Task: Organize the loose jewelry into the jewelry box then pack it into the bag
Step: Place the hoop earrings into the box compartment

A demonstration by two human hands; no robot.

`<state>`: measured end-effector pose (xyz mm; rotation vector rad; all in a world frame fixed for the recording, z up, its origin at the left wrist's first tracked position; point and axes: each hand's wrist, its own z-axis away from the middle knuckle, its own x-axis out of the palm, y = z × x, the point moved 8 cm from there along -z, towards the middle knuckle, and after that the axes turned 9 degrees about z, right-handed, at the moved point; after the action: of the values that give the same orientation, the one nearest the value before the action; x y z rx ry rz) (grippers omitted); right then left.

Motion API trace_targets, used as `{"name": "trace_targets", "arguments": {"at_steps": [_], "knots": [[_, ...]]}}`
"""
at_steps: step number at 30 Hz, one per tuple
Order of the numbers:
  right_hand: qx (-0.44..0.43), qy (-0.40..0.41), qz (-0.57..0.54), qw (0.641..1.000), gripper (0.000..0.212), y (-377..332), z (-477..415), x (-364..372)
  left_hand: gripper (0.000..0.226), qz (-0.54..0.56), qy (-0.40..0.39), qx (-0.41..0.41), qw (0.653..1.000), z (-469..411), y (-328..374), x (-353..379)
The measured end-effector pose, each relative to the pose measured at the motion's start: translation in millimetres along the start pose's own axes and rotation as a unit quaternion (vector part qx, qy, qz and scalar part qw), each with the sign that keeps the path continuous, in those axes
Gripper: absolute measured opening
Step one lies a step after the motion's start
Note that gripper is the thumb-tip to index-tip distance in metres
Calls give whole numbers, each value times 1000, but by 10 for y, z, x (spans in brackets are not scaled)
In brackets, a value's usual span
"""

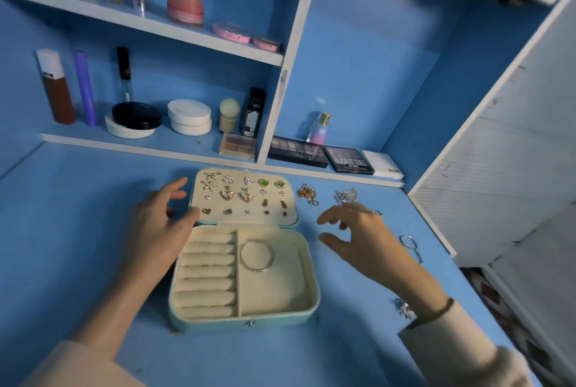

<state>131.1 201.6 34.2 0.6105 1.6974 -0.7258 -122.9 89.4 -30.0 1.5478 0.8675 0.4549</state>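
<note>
Jewelry box (249, 321): centre of frame, open, lid flat toward the upper edge, hinge running left-right.
Left hand (162, 221): fingers spread, at the box's left edge.
Right hand (358, 237): fingers loosely spread, empty, right of the box.

Jewelry box (246, 322): teal shell, cream lining, open flat on tabletop (78, 215). Lid panel (243, 218) on far side, earrings pinned in rows: starfish, triangles, green stones, small studs. Base: ring rolls (207, 274) left, thin silver bangle (257, 257) in right compartment. Loose on tabletop right of box: gold chain (307, 193), silver chain (344, 196), silver bangles (411, 246), small silver piece (403, 308).
</note>
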Motion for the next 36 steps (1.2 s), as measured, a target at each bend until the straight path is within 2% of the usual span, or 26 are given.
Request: {"name": "trace_targets", "arguments": {"at_steps": [2,5,9,14,18,22,26,30,32,36], "knots": [[47,-47,31,997,22,407,-5,-23,48,3,-2,0,1000,-4,-9,13],[100,-77,61,990,20,896,-9,-99,49,8,-1,-1,1000,-15,-31,8],[143,-136,76,977,13,1273,4,-67,49,7,-10,-2,1000,-4,-9,29],[149,-188,73,968,3,1410,-12,155,49,10,-12,-3,1000,-2,-19,17],[115,-208,74,969,7,1339,-36,252,52,19,-11,-2,1000,-2,-27,20],[91,-159,54,982,10,1206,-58,182,49,18,-4,2,1000,-8,-24,19],[73,-50,-20,996,15,912,-112,-64,48,10,-3,3,1000,-20,-32,25],[72,47,-104,991,18,505,-127,-228,48,7,5,3,1000,-16,-43,-1],[69,54,-165,982,27,246,-106,-211,48,9,7,1,1000,-6,-44,15],[41,-7,-229,973,28,-331,-66,49,45,5,11,14,1000,33,-7,5]]}}
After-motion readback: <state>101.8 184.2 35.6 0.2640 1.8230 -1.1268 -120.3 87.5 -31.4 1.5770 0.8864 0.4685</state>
